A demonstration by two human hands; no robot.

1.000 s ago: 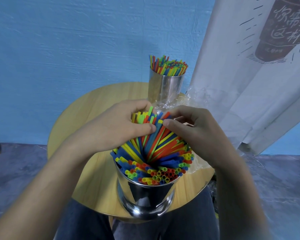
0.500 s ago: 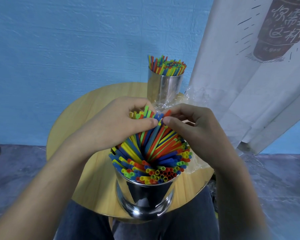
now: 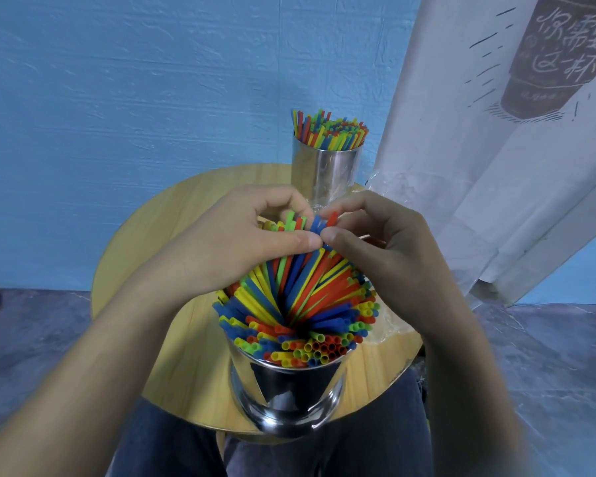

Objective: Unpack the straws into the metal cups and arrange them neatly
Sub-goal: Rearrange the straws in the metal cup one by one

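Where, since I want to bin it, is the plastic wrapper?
In the head view, the plastic wrapper lies at the right of the table, beneath the right hand, beside the near cup.

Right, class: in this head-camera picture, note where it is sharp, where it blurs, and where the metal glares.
Head view: the straws in the near cup are sharp. Head view: both forearms blur towards the bottom corners. Head view: glare streaks the base of the near cup and the side of the far cup. Head view: light is even, shadows soft.
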